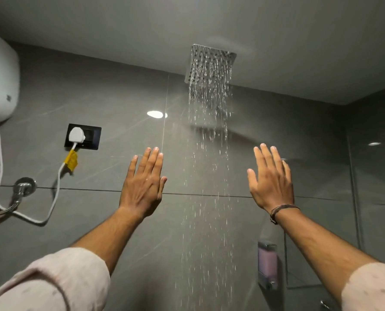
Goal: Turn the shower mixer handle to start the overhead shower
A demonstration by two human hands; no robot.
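Overhead, the square shower head (210, 63) hangs from the ceiling with water falling between both raised arms, so the task looks done. Mixer handle not in view; position cannot be told. Left hand (143, 187) and right hand (271, 182) flank the stream, fingers (150, 160) extended and slightly spread, gripping nothing, probably kept clear of the spray.

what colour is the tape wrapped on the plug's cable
Yellow. The tape sits on the white cable just below the plug, clearest in the head view.
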